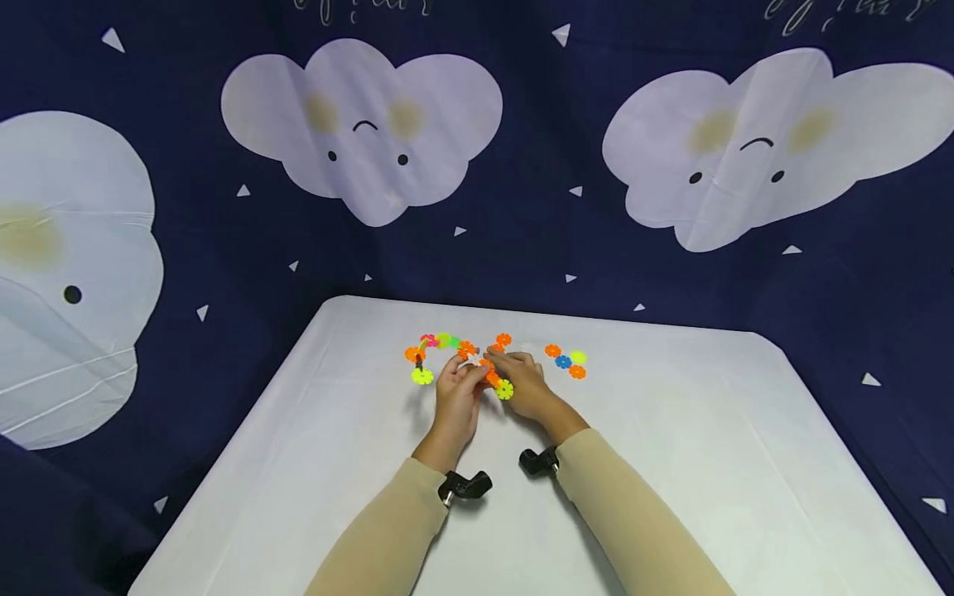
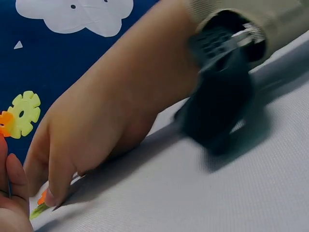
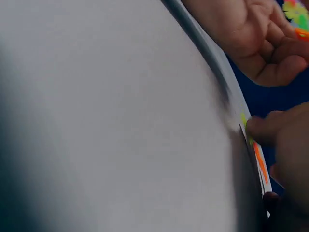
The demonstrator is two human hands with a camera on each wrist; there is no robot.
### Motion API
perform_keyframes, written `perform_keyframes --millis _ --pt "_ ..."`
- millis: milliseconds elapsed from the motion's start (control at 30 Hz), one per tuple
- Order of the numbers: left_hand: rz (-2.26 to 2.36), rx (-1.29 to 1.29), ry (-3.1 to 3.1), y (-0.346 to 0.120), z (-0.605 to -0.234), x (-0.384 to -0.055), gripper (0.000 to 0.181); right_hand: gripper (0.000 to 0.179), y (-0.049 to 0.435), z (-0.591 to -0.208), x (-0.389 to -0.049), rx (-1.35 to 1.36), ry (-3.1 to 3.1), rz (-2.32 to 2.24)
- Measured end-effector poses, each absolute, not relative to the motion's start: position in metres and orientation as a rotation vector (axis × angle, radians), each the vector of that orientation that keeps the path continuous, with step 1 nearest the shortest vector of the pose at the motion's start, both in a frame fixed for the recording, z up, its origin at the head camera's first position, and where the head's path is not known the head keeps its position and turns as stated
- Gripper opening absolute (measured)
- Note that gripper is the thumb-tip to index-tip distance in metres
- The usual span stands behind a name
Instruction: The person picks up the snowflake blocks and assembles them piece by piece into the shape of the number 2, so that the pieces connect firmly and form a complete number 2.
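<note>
In the head view my left hand [image 1: 456, 406] pinches a chain of linked plastic snowflake discs. The chain's arc [image 1: 429, 340] in pink, yellow, green and orange curves out to the left, and a yellow snowflake disc [image 1: 504, 389] with orange ones beside it shows between the hands. An orange disc [image 3: 303, 33] appears by the left hand [image 3: 256, 41] in the right wrist view. My right hand [image 1: 525, 387] reaches down close beside, near two orange discs [image 1: 503, 339]. In the left wrist view its fingers come by a small orange piece [image 2: 42, 197]; its grip is partly hidden.
A separate group of snowflake discs, orange, yellow and blue [image 1: 563, 362], lies to the right on the white table [image 1: 708, 463]. A dark blue cloth with clouds [image 1: 522, 265] hangs behind the table. Both sleeves carry black wrist cameras [image 1: 465, 486].
</note>
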State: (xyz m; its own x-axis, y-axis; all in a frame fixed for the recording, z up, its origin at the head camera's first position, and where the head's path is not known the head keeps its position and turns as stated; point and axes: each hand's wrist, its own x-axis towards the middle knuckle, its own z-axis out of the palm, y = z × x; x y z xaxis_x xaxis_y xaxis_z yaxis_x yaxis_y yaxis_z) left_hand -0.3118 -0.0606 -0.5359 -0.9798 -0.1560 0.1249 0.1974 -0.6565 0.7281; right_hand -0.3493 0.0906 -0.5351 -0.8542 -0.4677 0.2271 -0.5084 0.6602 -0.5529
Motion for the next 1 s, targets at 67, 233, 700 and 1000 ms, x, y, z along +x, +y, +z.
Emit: perform_keyframes --millis 67,233,700,1000 --pt "-2.699 -0.090 -1.195 -0.059 -0.535 -0.312 0.023 0.058 0.089 -0.535 -0.352 0.846 -2.761 0.935" --pt "-2.727 -0.106 -1.188 -0.058 -0.536 -0.312 0.025 0.038 0.089 -0.535 -0.354 0.868 -2.656 1.025" --pt "-2.657 -0.132 -1.312 -0.059 -0.531 -0.313 0.035 0.027 0.124 -0.526 -0.307 0.212 -2.515 1.742" --pt "-2.594 -0.036 -1.317 -0.057 -0.533 -0.310 0.035 0.046 0.125 -0.533 -0.281 0.011 -2.011 2.438"
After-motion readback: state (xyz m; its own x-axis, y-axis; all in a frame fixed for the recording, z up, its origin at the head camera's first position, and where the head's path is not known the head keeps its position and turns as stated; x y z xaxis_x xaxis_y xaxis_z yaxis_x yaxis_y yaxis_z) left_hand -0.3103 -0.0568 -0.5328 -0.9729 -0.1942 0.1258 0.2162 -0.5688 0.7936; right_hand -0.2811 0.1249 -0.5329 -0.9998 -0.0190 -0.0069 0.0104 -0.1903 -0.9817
